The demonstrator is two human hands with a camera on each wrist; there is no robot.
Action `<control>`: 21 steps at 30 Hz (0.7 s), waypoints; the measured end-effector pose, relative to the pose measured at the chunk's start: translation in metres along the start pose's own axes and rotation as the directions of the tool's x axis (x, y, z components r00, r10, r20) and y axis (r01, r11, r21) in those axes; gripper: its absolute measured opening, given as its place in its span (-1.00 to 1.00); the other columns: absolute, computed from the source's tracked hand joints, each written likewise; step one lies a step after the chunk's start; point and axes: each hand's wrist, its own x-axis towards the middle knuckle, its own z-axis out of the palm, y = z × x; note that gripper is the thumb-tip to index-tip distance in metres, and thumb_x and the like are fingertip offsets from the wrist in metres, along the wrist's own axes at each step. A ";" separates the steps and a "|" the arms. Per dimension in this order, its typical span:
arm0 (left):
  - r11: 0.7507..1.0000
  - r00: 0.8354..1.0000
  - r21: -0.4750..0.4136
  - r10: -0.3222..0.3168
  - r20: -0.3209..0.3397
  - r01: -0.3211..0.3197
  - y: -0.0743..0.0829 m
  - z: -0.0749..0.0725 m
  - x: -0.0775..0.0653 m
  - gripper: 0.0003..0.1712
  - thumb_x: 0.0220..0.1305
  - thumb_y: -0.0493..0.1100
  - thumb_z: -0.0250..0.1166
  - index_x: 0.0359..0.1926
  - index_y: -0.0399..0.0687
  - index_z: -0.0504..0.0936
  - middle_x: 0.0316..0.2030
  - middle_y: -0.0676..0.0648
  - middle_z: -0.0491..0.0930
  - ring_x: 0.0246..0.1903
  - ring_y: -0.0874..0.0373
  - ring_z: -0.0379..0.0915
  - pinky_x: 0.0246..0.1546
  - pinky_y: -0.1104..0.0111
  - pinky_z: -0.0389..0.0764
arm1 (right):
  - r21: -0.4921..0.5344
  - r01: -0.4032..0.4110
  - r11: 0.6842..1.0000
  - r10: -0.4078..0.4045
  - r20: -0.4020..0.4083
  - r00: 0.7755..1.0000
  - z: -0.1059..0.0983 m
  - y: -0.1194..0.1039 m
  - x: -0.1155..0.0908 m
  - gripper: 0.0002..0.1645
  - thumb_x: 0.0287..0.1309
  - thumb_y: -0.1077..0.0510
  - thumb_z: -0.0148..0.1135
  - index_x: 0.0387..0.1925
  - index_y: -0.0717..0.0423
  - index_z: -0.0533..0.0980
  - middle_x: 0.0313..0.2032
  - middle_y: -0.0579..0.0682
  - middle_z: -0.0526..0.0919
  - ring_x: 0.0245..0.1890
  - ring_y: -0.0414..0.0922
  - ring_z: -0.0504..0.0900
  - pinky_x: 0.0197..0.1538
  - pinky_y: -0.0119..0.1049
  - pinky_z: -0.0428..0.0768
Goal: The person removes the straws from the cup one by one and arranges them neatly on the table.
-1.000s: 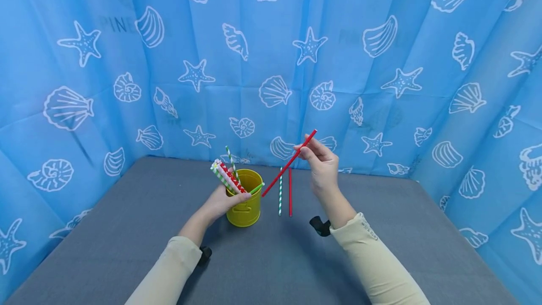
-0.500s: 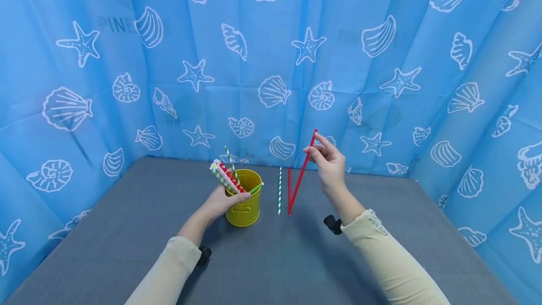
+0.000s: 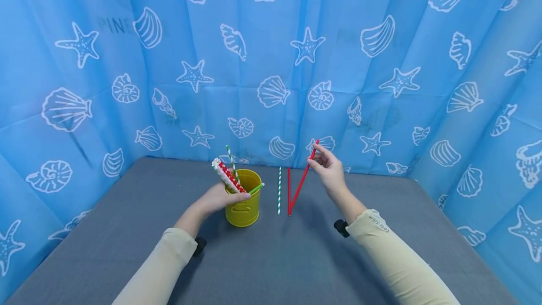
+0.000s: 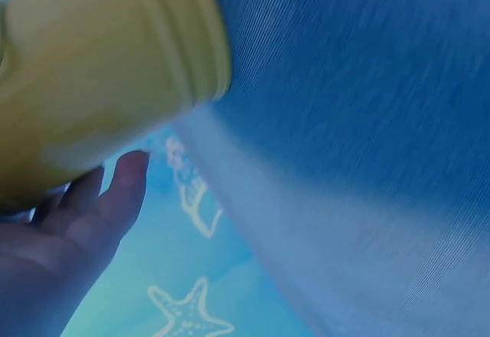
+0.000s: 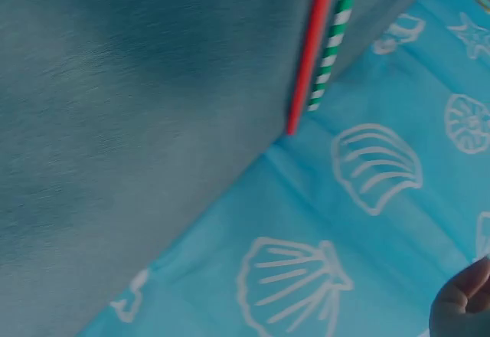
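Observation:
My left hand (image 3: pixel 219 196) grips the yellow bucket (image 3: pixel 243 213) at its rim, thumb lying along the near edge. In the left wrist view, its fingers (image 4: pixel 126 191) show at the bucket wall (image 4: pixel 99 61). Several patterned straws (image 3: pixel 228 175) lean out of the bucket to the left, among them a red one with white dots. My right hand (image 3: pixel 331 173) pinches a red straw (image 3: pixel 304 178) near its top, tilted, its lower end overlapping the foot of another red straw (image 3: pixel 289 187) on the table. Beside that lies a green-and-white striped straw (image 3: pixel 279 192).
A grey cloth covers the table (image 3: pixel 271 267). Blue curtain (image 3: pixel 271 60) with white shells and starfish hangs along its back and sides. A green straw end (image 3: pixel 257 188) sticks out over the bucket's right rim.
My right hand has moved right, then slightly down, and its red straw has swung steeper, away from the bucket. My left forearm has shifted slightly left while the hand stays on the bucket.

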 end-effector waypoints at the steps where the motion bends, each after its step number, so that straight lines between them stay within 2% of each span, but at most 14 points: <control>1: 1.000 1.000 0.027 -0.003 0.012 0.002 0.002 -0.002 0.000 0.10 0.14 0.10 0.42 0.49 -0.16 -0.03 0.31 -0.30 0.25 0.23 -0.15 0.25 0.27 -0.08 0.25 | -0.017 -0.018 1.000 0.019 0.019 1.000 -0.002 0.002 0.000 -0.39 0.24 0.32 0.25 0.31 0.22 0.37 -0.15 0.16 0.58 -0.26 -0.24 0.51 -0.16 -0.43 0.56; 4: 0.996 0.998 0.086 0.007 0.056 -0.012 0.007 -0.007 0.000 -0.01 0.15 0.09 0.41 0.40 -0.28 0.12 0.25 -0.30 0.31 0.19 -0.16 0.28 0.24 -0.07 0.29 | -0.061 -0.062 0.996 0.067 0.085 0.994 -0.007 0.008 0.000 -0.32 0.24 0.33 0.24 0.37 0.20 0.29 -0.05 0.29 0.52 -0.23 -0.20 0.50 -0.10 -0.35 0.56; 8: 0.994 0.993 0.101 0.035 0.111 -0.046 0.007 -0.015 0.006 -0.18 0.19 0.03 0.40 0.29 -0.33 0.28 0.17 -0.26 0.39 0.15 -0.13 0.32 0.23 -0.03 0.32 | -0.097 -0.090 0.991 0.106 0.180 0.978 -0.014 0.018 0.002 -0.26 0.23 0.35 0.23 0.40 0.25 0.21 -0.02 0.32 0.46 -0.18 -0.14 0.50 -0.07 -0.27 0.56; 11: 0.993 0.988 0.099 0.051 0.148 -0.066 0.005 -0.020 0.012 -0.21 0.20 -0.01 0.39 0.29 -0.34 0.28 0.14 -0.25 0.40 0.14 -0.12 0.34 0.22 -0.01 0.33 | -0.112 -0.094 0.989 0.120 0.251 0.961 -0.018 0.026 0.004 -0.24 0.22 0.37 0.23 0.40 0.31 0.18 -0.04 0.32 0.46 -0.15 -0.07 0.51 -0.09 -0.27 0.57; 14: 0.992 0.978 0.088 0.069 0.199 -0.088 0.003 -0.022 0.015 -0.16 0.20 -0.03 0.39 0.33 -0.35 0.21 0.16 -0.26 0.36 0.14 -0.13 0.33 0.23 -0.01 0.34 | -0.131 -0.109 0.985 0.145 0.305 0.941 -0.020 0.033 0.006 -0.22 0.22 0.37 0.23 0.41 0.34 0.14 -0.06 0.30 0.46 -0.13 -0.01 0.52 -0.08 -0.26 0.58; 19: 0.990 0.969 0.081 0.097 0.227 -0.118 0.001 -0.020 0.016 -0.16 0.19 -0.07 0.40 0.32 -0.39 0.20 0.16 -0.28 0.35 0.13 -0.14 0.32 0.21 0.00 0.37 | -0.178 -0.171 0.969 0.225 0.358 0.906 -0.022 0.047 0.012 -0.18 0.23 0.37 0.21 0.45 0.28 0.09 -0.02 0.26 0.43 -0.12 -0.05 0.50 0.07 0.03 0.54; 21: 0.990 0.974 0.083 0.094 0.207 -0.113 0.001 -0.017 0.016 -0.16 0.18 -0.07 0.41 0.31 -0.38 0.22 0.16 -0.28 0.35 0.13 -0.13 0.32 0.20 0.00 0.37 | -0.201 -0.183 0.962 0.248 0.369 0.896 -0.022 0.052 0.015 -0.17 0.23 0.37 0.21 0.45 0.27 0.09 -0.02 0.26 0.41 -0.17 -0.08 0.48 0.07 0.11 0.50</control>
